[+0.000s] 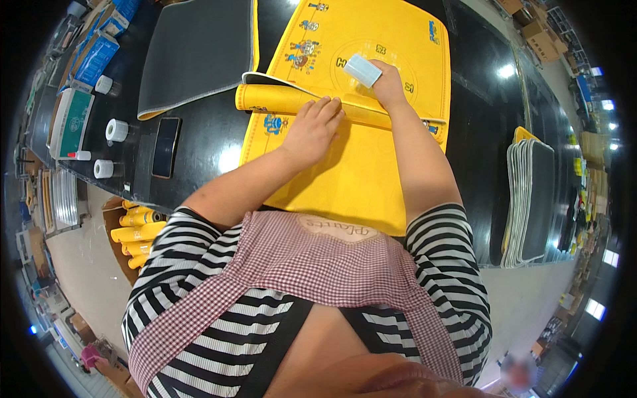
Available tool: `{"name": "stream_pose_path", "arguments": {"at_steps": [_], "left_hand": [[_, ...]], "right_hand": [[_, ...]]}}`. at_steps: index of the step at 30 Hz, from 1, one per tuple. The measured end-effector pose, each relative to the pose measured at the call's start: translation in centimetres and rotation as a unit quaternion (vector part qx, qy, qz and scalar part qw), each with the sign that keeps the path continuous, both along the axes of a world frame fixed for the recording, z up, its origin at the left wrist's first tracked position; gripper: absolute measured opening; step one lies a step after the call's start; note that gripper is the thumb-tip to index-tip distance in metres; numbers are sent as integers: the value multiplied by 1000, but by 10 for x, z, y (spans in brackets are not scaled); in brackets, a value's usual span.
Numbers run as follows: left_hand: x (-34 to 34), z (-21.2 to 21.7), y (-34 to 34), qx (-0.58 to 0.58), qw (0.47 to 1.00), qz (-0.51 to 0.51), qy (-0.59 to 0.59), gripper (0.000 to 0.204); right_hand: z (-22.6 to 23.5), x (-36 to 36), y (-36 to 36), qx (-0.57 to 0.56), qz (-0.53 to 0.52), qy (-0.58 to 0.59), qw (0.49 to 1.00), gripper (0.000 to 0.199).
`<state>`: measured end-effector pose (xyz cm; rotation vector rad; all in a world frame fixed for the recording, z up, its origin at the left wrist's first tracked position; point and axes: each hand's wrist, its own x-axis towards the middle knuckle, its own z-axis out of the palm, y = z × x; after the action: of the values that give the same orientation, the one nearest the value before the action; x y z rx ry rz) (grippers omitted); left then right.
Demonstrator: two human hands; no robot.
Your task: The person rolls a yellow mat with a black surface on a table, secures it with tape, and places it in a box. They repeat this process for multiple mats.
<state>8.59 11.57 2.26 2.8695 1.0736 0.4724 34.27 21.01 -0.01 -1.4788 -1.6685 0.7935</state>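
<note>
A yellow mat (371, 23) printed with small cartoon figures lies in front of me, its near edge curled over into a fold (265, 98). My left hand (312, 131) rests on this fold, fingers stretched over it and palm down. Beneath and nearer to me is a plain yellow surface (345, 182); whether it is a separate mat, I cannot tell. My right hand (389, 85) is closed around a pale blue rectangular pad (362, 70), over the mat's printed circle. The underside of the pad is hidden.
A dark grey mat (199, 53) lies at the left, beside a phone (166, 147) and white tape rolls (117, 130). Stacked mats (531, 199) lie on the black table (478, 152) at the right. Yellow rolls (138, 232) stand in a carton below left.
</note>
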Motion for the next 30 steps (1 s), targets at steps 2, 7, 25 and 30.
{"name": "stream_pose_path", "arguments": {"at_steps": [2, 7, 25, 30], "left_hand": [[6, -10, 6, 99, 994, 8, -36, 59], [30, -7, 90, 27, 999, 34, 30, 70], [-143, 72, -24, -556, 756, 147, -313, 76], [-247, 96, -118, -406, 606, 166, -664, 83]], "right_hand": [[2, 1, 17, 8, 10, 28, 1000, 43], [30, -9, -4, 94, 13, -35, 995, 44], [33, 133, -355, -240, -242, 57, 939, 27], [4, 184, -375, -351, -371, 83, 856, 24]]}}
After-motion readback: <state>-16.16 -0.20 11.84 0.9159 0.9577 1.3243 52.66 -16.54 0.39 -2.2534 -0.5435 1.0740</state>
